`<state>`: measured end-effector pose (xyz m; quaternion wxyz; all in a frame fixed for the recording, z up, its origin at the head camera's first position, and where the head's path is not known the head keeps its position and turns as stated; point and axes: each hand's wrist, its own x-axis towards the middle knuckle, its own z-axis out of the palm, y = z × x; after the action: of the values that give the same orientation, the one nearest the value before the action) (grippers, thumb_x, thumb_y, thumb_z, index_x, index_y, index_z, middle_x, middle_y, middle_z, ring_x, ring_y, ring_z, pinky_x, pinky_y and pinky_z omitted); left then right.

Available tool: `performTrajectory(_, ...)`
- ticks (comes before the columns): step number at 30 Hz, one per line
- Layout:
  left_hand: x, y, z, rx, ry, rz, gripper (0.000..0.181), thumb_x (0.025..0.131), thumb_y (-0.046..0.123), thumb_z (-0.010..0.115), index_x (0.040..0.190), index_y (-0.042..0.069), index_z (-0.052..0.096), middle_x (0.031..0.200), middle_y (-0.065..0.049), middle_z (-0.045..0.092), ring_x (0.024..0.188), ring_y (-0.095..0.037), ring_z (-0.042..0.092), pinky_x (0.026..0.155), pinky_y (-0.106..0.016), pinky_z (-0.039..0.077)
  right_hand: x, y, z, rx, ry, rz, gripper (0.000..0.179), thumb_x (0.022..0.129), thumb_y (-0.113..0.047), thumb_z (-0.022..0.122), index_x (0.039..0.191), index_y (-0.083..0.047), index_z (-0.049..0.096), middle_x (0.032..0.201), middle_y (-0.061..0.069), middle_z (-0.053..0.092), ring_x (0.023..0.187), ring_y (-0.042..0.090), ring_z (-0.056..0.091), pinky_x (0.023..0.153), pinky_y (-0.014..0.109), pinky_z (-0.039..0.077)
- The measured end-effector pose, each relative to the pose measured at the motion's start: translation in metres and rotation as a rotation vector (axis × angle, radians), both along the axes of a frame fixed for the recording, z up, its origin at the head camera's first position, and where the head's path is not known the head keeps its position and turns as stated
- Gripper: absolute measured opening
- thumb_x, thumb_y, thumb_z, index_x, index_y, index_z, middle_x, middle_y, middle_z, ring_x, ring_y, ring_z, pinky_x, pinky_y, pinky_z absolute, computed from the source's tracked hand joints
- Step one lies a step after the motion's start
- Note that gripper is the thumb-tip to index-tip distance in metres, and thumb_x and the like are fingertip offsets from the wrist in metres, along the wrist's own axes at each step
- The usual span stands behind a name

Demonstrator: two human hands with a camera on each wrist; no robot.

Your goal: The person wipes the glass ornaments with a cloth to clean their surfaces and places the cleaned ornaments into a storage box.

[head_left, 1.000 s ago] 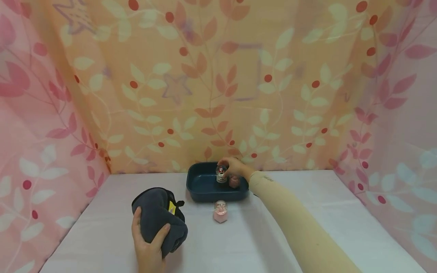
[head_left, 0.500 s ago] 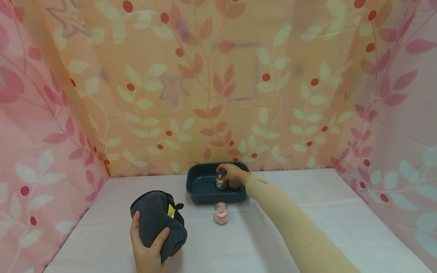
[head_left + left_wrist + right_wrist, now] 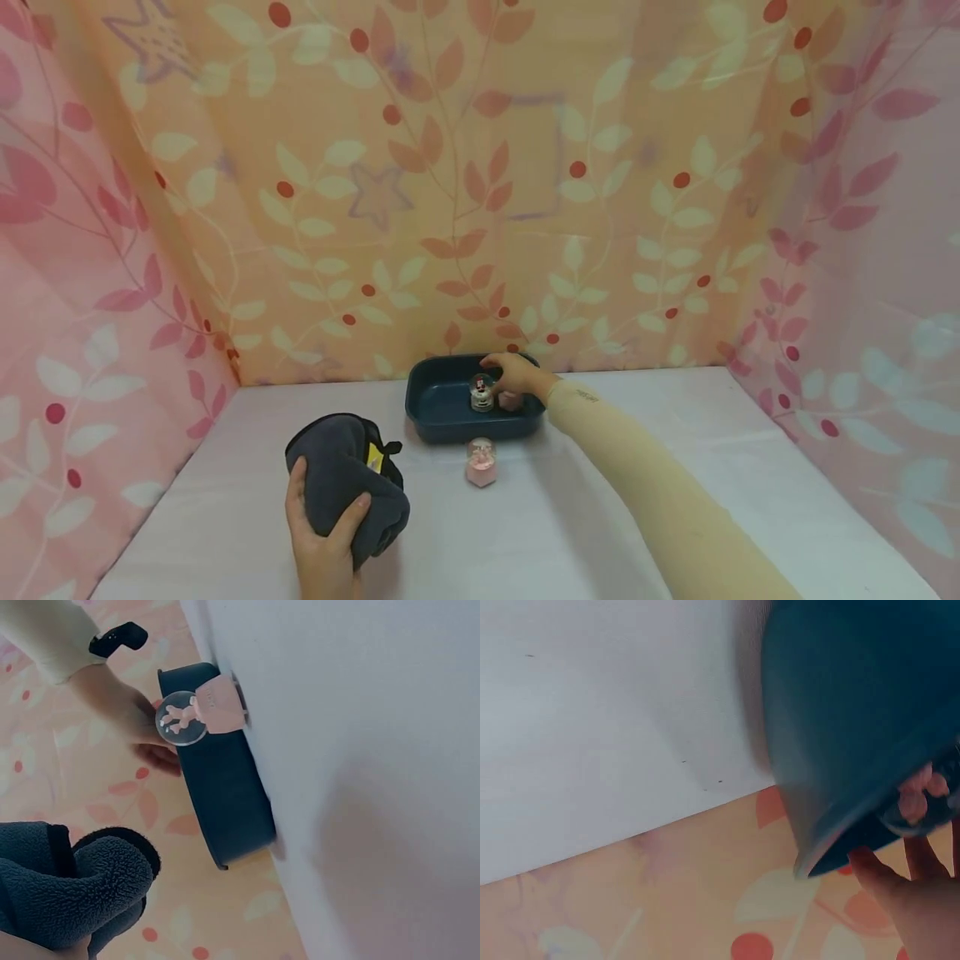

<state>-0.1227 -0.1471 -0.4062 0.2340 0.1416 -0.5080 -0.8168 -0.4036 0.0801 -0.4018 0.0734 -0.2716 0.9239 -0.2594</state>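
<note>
My left hand (image 3: 324, 546) grips a folded dark grey towel (image 3: 341, 475) with black edging, a hanging loop and a yellow label, above the table at the left. In the head view, a snow globe (image 3: 482, 398) with a small red and black figure and a pale base stands upright inside the dark blue tray (image 3: 431, 429). My right hand (image 3: 521, 375) hovers around it with loosened fingers; whether a fingertip touches it cannot be told. A pink snow globe (image 3: 511, 402) stands beside it, partly under that hand. Another pink snow globe (image 3: 482, 465) stands before the tray.
A white cloth covers the table (image 3: 637, 467). The tray sits at its back edge, close to the orange leaf-patterned curtain (image 3: 337, 250). Pink patterned curtains (image 3: 847, 275) rise on both sides.
The snow globe with the red and black figure has come down from my right hand's grip into the tray. The right hand's fingers have loosened and risen slightly. The left hand keeps holding the towel.
</note>
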Motion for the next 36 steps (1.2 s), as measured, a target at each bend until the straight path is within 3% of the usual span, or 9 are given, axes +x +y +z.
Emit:
performTrajectory(10,0.006,0.003,0.013,0.066,0.019,-0.065,0.092,0.086,-0.013,0.062,0.150,0.039,0.020,0.154,0.001,0.012,0.112,-0.012,0.053,0.079,-0.025,0.054,0.023,0.032,0.018,-0.280,0.042,-0.014,0.043,0.083,0.006,0.067,0.123,0.013,0.056,0.128,0.026,0.056,0.124,0.039,0.048,0.105,0.049,0.036)
performTrajectory(18,0.011,0.002,0.016,0.099,0.028,-0.070,0.089,0.088,-0.011,0.062,0.148,0.041,0.021,0.151,-0.001,0.018,0.108,-0.012,0.055,0.077,-0.025,0.055,0.051,0.041,0.021,-0.450,-0.074,-0.140,0.039,0.087,0.002,0.066,0.125,0.007,0.057,0.134,0.022,0.052,0.127,0.041,0.045,0.105,0.051,0.037)
performTrajectory(25,0.013,0.006,0.012,0.108,0.057,-0.081,0.087,0.088,-0.012,0.060,0.148,0.037,0.022,0.148,-0.002,0.022,0.109,-0.014,0.055,0.076,-0.026,0.055,0.069,0.047,0.020,-0.566,-0.165,-0.216,0.038,0.090,0.000,0.065,0.126,0.007,0.056,0.131,0.022,0.055,0.128,0.045,0.042,0.103,0.050,0.039)
performTrajectory(31,0.012,0.006,0.011,0.117,0.080,-0.062,0.084,0.088,-0.012,0.060,0.148,0.034,0.024,0.142,0.000,0.030,0.108,-0.016,0.055,0.074,-0.026,0.056,0.083,0.050,0.017,-0.612,-0.162,-0.232,0.039,0.089,0.000,0.065,0.125,0.008,0.056,0.130,0.023,0.056,0.124,0.046,0.046,0.101,0.050,0.041)
performTrajectory(36,0.011,0.005,0.013,0.128,0.064,-0.093,0.085,0.089,-0.010,0.061,0.148,0.037,0.022,0.144,-0.001,0.027,0.109,-0.016,0.054,0.074,-0.026,0.056,0.094,0.049,0.015,-0.658,-0.200,-0.274,0.039,0.089,-0.001,0.066,0.127,0.005,0.056,0.132,0.023,0.055,0.124,0.042,0.047,0.101,0.049,0.042)
